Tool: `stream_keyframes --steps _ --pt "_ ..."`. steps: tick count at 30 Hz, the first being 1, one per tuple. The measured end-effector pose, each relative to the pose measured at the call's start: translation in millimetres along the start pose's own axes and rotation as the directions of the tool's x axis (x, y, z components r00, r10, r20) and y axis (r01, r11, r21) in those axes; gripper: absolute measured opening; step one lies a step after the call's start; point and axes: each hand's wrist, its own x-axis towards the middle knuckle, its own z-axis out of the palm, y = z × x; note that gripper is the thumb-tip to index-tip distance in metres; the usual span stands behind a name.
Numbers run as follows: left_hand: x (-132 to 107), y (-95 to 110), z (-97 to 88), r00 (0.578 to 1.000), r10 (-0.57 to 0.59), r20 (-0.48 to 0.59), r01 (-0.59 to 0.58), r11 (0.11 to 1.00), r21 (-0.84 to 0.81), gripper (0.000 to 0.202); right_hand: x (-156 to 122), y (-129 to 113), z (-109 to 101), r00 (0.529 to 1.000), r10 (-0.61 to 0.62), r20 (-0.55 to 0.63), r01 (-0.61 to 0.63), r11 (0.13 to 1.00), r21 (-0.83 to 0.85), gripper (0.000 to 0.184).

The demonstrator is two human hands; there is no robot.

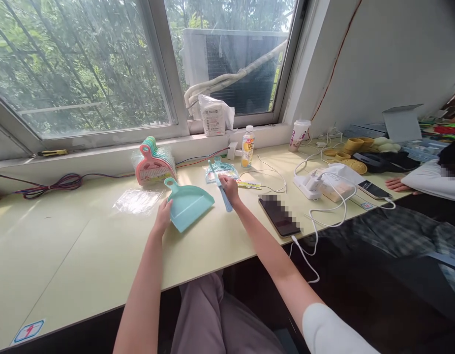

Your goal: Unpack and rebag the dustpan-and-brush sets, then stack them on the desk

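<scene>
A small teal dustpan (188, 205) lies on the pale table (83, 246), and my left hand (163, 215) grips its left edge. My right hand (229, 188) is closed around the handle of a light blue brush (220, 187) that slants across the table. Just behind the brush lies a teal dustpan set in clear packaging (222, 170). A stack of pink and teal dustpan sets in plastic wrap (154, 163) leans against the window ledge.
An empty clear wrapper (136, 200) lies left of the dustpan. A bottle (248, 146), a phone (280, 216) on a white cable, a power strip (309, 185) and a cup (299, 134) sit to the right. Another person's hand (396, 184) rests at the far right.
</scene>
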Motion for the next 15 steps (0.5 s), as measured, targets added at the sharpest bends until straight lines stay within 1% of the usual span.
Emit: stream_keyframes --steps 1,2,4,5,8,11,13,15 --pt "2.2 -1.7 -5.4 1.0 -0.021 -0.018 0.021 1.0 0.005 0.02 3.6 3.2 -3.3 0.996 -0.088 0.004 0.088 0.986 -0.143 0.039" --pt "3.7 -3.5 -10.3 0.998 -0.044 -0.035 0.044 0.999 0.025 0.017 6.4 7.5 -4.9 0.989 -0.149 0.008 0.146 0.956 -0.255 0.038" --pt "5.2 -6.9 -18.0 0.994 -0.076 -0.076 0.084 0.991 0.103 0.009 9.8 18.4 -3.7 0.97 -0.24 0.039 0.233 0.867 -0.441 0.034" --pt "5.5 -8.4 -20.8 0.993 -0.081 -0.09 0.095 0.984 0.153 0.007 10.7 24.3 -1.6 0.962 -0.264 0.064 0.261 0.829 -0.495 0.031" --pt "5.8 -11.1 -25.3 0.994 -0.026 -0.104 0.059 0.943 0.328 0.006 12.2 40.1 6.6 0.951 -0.279 0.137 0.306 0.771 -0.559 0.027" --pt "6.4 -11.3 -26.7 0.991 0.037 -0.127 0.029 0.878 0.479 0.007 14.0 49.3 12.2 0.951 -0.264 0.158 0.308 0.781 -0.544 0.022" --pt "6.8 -10.9 -27.3 0.991 0.039 -0.132 0.04 0.836 0.548 0.008 14.6 51.6 13.7 0.948 -0.265 0.177 0.319 0.789 -0.526 0.017" --pt "6.8 -10.4 -27.8 0.992 0.041 -0.122 0.04 0.802 0.596 0.008 13.8 51.4 14.1 0.94 -0.26 0.221 0.34 0.763 -0.55 0.018"
